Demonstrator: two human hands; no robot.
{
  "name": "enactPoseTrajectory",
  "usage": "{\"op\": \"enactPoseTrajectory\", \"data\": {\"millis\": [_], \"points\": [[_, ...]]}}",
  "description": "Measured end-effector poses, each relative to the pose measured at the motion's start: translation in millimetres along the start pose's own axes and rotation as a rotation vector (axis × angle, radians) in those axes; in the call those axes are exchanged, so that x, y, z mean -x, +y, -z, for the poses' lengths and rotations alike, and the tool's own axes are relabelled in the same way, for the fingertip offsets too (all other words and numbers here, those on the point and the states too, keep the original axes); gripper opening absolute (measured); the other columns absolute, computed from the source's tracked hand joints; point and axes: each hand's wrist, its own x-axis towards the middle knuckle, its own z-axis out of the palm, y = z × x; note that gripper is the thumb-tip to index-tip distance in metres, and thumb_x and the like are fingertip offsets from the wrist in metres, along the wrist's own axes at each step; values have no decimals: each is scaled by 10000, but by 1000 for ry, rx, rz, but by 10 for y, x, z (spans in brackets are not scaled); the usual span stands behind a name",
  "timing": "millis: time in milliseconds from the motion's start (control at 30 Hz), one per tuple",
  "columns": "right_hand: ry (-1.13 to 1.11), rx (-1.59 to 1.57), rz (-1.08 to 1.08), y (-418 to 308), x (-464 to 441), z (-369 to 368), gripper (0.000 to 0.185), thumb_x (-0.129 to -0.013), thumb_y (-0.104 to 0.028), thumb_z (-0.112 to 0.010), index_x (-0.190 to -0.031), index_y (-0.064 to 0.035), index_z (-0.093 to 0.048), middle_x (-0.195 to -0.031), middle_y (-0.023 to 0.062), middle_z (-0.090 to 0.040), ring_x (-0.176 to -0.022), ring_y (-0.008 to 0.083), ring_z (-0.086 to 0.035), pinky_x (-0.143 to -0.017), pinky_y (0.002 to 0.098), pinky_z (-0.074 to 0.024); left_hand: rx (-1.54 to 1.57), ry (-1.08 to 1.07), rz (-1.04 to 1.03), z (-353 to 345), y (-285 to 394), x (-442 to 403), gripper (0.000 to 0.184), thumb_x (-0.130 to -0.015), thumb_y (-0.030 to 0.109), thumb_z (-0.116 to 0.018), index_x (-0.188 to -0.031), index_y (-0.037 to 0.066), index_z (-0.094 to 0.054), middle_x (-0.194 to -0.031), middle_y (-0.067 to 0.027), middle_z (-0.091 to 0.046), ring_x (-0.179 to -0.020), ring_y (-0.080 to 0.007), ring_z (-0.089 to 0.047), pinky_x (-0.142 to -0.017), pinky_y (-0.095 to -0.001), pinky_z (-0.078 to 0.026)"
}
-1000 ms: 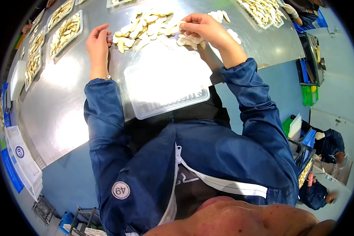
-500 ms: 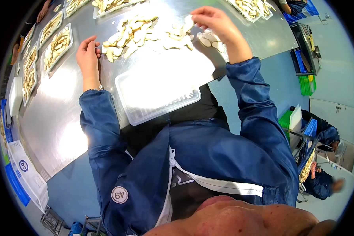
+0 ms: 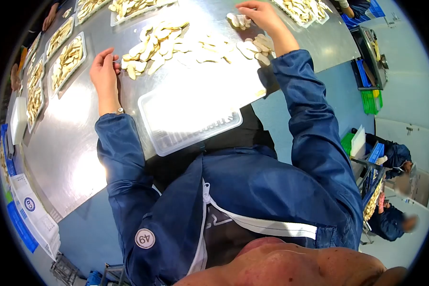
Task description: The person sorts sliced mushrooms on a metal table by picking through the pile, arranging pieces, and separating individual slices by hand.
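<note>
A heap of pale, flat oval slices [image 3: 159, 43] lies on the steel table, their exact kind unclear. Just left of it rests my left hand [image 3: 105, 71], its fingers loosely apart with nothing in them. My right hand [image 3: 260, 14] is over the far side, fingers stretched out beside a small cluster of slices [image 3: 238, 21]; I see nothing in its grip. Nearer me is another small group of slices [image 3: 256, 49]. A clear plastic tray [image 3: 152, 138] sits at the table's near edge, its inside washed out by glare.
Filled trays stand at the left [image 3: 67, 64], at the back [image 3: 128, 10] and at the back right [image 3: 300, 12]. A white printed bag [image 3: 35, 209] hangs by the left edge. Co-workers' hands show at the far left; other people work at the right.
My right hand has moved up and away from the main heap; the slice it held is out of its fingers. A small cluster now shows by it. My left hand has barely shifted.
</note>
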Motion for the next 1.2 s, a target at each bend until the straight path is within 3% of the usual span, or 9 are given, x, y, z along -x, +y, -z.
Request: {"op": "enactPoseTrajectory", "data": {"millis": [100, 200, 400, 467, 567, 800, 1000, 1033, 1200], "points": [[117, -56, -79, 195, -91, 10, 281, -868, -201, -631, -1029, 18, -699, -823, 94, -700, -714, 170, -631, -651, 310, -493, -13, -3, -10, 8, -14, 3, 203, -927, 67, -554, -1093, 5, -654, -838, -42, -632, -592, -63, -521, -515, -195, -419], [239, 138, 174, 77, -16, 69, 297, -866, -216, -631, -1033, 21, -694, -872, 124, -713, -771, 193, -651, -706, 324, -505, -37, -5, -8, -20, 0, 6, 197, -932, 73, -568, -1097, 8, -654, -836, -38, -636, -608, -62, -523, -530, -189, -418], [-177, 164, 266, -698, 130, -725, 200, -877, -180, -629, -967, -11, -687, -832, 82, -687, -770, 175, -636, -673, 311, -500, -17, 7, -16, -18, 22, 14, 201, -915, 58, -557, -1078, -8, -654, -852, -62, -641, -579, -68, -530, -512, -198, -426], [-246, 224, 397, -761, 213, -1118, 222, -874, -283, -672, -985, -97, -720, -789, 70, -693, -699, 166, -634, -659, 295, -503, -11, 7, -19, -8, 2, 6, 199, -913, 56, -558, -1074, -9, -655, -852, -64, -642, -580, -69, -534, -512, -199, -426], [-153, 488, 432, -935, 417, -1400, 395, -797, -455, -688, -889, -71, -690, -840, 129, -700, -779, 311, -671, -693, 398, -527, -14, 8, -7, -25, 30, 11, 200, -907, 55, -560, -1068, -11, -657, -850, -68, -641, -579, -72, -538, -509, -201, -427], [-182, 751, 339, -982, 425, -1498, 412, -778, -432, -676, -919, -44, -676, -931, 141, -691, -854, 331, -673, -728, 433, -532, -13, 0, -20, -12, 21, 19, 200, -906, 65, -554, -1059, -9, -661, -846, -62, -639, -591, -69, -534, -523, -198, -429], [-179, 415, 293, -666, 323, -1267, 309, -777, -291, -681, -934, -24, -668, -852, 134, -693, -776, 279, -672, -705, 369, -522, -39, 0, -32, -23, 53, 50, 212, -908, 76, -550, -1067, 7, -671, -848, -53, -645, -594, -58, -528, -532, -192, -431], [-202, 324, 312, -629, 303, -1217, 233, -801, -231, -694, -921, -32, -673, -803, 84, -680, -726, 190, -644, -687, 300, -506, -44, 0, -36, -17, 42, 41, 212, -908, 76, -550, -1068, 7, -672, -849, -52, -644, -594, -58, -527, -531, -192, -430], [-344, -2, 153, -605, 345, -923, 168, -848, -188, -710, -902, -34, -671, -770, 5, -641, -719, 83, -580, -660, 223, -467, -63, 2, -16, -29, 49, 45, 212, -924, 83, -562, -1100, 32, -670, -858, -33, -643, -613, -57, -528, -539, -191, -426]]}}
